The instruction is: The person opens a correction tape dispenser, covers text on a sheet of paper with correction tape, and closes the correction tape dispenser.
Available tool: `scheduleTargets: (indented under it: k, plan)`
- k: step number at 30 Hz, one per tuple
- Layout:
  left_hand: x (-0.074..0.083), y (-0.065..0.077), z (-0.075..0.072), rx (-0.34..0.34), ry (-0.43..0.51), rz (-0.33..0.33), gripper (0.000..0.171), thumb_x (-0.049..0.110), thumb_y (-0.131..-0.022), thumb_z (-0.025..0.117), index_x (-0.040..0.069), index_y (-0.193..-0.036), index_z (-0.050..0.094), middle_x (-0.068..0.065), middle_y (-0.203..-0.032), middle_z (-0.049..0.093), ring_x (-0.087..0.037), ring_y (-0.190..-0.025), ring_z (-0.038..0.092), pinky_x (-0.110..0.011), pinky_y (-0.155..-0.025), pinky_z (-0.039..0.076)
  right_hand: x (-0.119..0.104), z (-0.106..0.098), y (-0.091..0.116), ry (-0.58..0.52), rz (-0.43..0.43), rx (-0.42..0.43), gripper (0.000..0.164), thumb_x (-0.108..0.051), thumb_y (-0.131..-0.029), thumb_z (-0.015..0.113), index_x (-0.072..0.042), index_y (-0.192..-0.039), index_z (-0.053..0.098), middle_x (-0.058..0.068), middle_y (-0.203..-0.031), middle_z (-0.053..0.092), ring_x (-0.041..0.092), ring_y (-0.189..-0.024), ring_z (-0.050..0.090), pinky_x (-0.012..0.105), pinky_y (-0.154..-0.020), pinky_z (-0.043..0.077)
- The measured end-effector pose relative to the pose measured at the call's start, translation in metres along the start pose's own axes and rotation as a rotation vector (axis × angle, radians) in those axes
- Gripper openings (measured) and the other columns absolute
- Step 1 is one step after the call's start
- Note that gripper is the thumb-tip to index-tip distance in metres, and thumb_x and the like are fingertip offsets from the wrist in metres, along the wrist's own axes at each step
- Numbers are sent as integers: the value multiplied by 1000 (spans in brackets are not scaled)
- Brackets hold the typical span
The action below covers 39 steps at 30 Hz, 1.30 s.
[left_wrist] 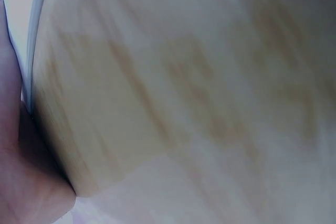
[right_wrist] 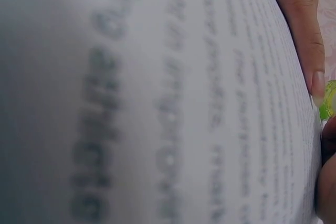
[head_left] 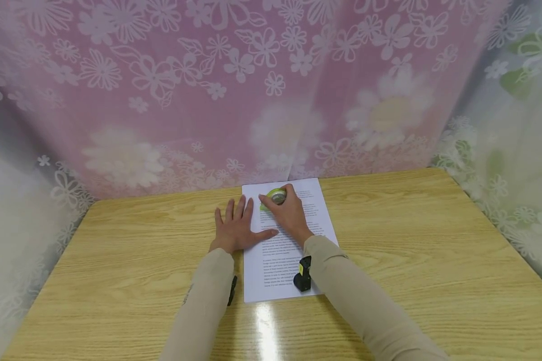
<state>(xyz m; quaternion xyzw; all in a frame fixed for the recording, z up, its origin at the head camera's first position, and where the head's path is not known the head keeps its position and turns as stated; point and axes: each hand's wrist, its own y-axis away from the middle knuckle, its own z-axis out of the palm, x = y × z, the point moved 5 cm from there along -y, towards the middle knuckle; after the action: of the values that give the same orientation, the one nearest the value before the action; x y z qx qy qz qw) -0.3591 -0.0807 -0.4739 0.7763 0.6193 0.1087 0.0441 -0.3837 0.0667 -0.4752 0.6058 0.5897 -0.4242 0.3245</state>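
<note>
My right hand pinches a small green correction tape with a rounded body and greyish middle, thumb at its left and fingers at its right. It sits over the upper lines of text on a white printed sheet. In the right wrist view, a bit of the green correction tape shows between the fingertips at the right edge. My left hand lies flat with fingers spread across the sheet's left edge, its thumb reaching onto the text. The left wrist view catches only part of that hand.
The sheet lies near the back edge of a wood-grain table. A pink flowered curtain hangs right behind it, with pale curtains at both sides. A black wrist camera on the right sleeve hangs over the sheet.
</note>
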Motion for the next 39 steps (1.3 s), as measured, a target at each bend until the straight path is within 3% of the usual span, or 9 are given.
scheduleTargets:
  k: [10,17,27,39]
  plan:
    - [-2,-1,2,-5,14,4,113,89,-72,35,20,-155,1,-2,-160,-5,-31,-144,-7,-61,-108,-4,-7,1,-1,20,-29,7,57,-38,-85,72,-4,-117,40,12,-101,58,22,-90,60,35,-80,49]
    - [-2,-1,1,-7,14,3,113,90,-72,33,20,-155,1,-2,-160,-6,-30,-144,-7,-60,-108,-4,-8,-1,-2,58,-20,-8,56,-39,-85,71,-5,-117,39,11,-101,57,22,-90,59,34,-79,50]
    - [-2,0,0,-10,16,-4,113,90,-72,34,20,-155,2,-2,-160,-5,-30,-144,-7,-60,-108,-4,-8,-2,-2,30,-30,-19,54,-36,-86,71,-4,-116,38,12,-100,56,22,-88,60,35,-78,50]
    - [-3,-2,2,-14,19,-13,112,89,-72,36,21,-155,2,-1,-160,-6,-30,-144,-8,-60,-108,-5,-9,-4,-4,117,-34,-29,59,-40,-86,70,-3,-119,38,12,-99,57,23,-87,60,35,-75,51]
